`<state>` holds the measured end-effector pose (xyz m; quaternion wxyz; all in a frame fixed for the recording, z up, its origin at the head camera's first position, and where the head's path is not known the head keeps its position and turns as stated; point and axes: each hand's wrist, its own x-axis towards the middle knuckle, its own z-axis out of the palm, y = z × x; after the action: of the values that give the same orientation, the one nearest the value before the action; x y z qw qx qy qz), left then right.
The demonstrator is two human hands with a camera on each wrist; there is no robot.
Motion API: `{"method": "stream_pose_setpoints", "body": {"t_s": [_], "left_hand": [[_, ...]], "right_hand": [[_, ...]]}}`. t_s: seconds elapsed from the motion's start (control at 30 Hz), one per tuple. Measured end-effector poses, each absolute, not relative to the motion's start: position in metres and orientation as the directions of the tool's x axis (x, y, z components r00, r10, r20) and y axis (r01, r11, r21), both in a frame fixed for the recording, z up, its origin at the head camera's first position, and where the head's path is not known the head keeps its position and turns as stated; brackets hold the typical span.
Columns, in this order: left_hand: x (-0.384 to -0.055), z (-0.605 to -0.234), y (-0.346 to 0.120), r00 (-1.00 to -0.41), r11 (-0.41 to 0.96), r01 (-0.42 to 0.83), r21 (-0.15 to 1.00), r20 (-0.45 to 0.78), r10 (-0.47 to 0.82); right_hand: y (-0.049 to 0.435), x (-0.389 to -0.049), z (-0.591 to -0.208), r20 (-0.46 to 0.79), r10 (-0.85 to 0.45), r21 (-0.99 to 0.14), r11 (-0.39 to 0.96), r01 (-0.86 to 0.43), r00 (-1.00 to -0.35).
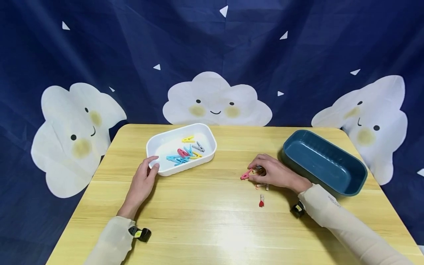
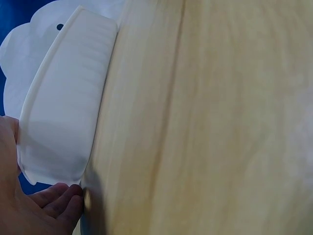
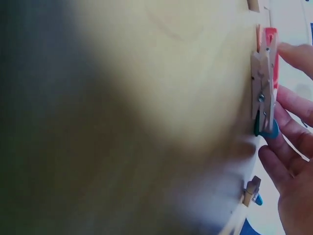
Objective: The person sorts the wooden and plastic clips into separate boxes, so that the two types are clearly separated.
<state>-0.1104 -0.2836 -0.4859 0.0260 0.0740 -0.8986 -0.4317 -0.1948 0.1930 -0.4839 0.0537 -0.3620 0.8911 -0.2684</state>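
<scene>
Head view first: out in front of the right hand (image 1: 273, 172), on its left side, sits the pink clothespin (image 1: 245, 176), its long axis slanting from near left to far right. The right hand is at it, fingertips around it; the left hand (image 1: 141, 184) is well apart, over at the white tray (image 1: 169, 145). The right grip is narrow, thumb and finger pinching the pink clothespin; whether it is clear of the bench (image 1: 205, 213), I cannot tell. Wooden clothespins (image 1: 267, 187) lie under and just beside that hand, and a clothespin with a red heart (image 1: 261, 201) lies nearer the person. The white tray, plastic clothespins (image 1: 183, 152) inside, is to the left of the right hand and a touch farther off; the teal tub (image 1: 326, 162) is on the opposite side, beyond the right forearm. The left grip holds the tray's near left corner, fingers over the rim.

Over to the left wrist: the tray's outer wall fills the upper left, the hand takes its near end, and curled fingers show below. No clothespin shows here.

Now the right wrist: one fingertip meets the pink clothespin at the frame's edge, and a wooden clothespin stands partly in front of it, teal at its lower end. The other side of the pinch is hidden. A further wooden one shows lower down, near the palm.
</scene>
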Motion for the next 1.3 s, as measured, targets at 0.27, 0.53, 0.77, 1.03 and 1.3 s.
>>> {"method": "stream_pose_setpoints", "body": {"t_s": [0.27,0.53,0.77,1.03,1.3], "left_hand": [[-0.111,-0.489,-0.284,-0.989,0.612,-0.102,0.784,-0.011,-0.150],[-0.111,-0.488,-0.284,-0.988,0.613,-0.114,0.781,-0.027,-0.150],[-0.111,-0.489,-0.285,-0.988,0.613,-0.115,0.781,-0.024,-0.155],[-0.110,-0.489,-0.284,-0.987,0.605,-0.122,0.787,-0.031,-0.158],[-0.108,-0.486,-0.284,-0.987,0.604,-0.125,0.787,-0.040,-0.153]], "right_hand": [[0.198,-0.195,-0.484,0.083,-0.673,-0.492,0.614,-0.617,-0.735],[0.193,-0.197,-0.484,0.110,-0.669,-0.508,0.597,-0.620,-0.735],[0.174,-0.203,-0.472,0.153,-0.669,-0.532,0.564,-0.631,-0.727],[0.139,-0.211,-0.460,0.192,-0.679,-0.540,0.530,-0.654,-0.708],[0.101,-0.222,-0.446,0.235,-0.671,-0.567,0.493,-0.660,-0.703]]}}
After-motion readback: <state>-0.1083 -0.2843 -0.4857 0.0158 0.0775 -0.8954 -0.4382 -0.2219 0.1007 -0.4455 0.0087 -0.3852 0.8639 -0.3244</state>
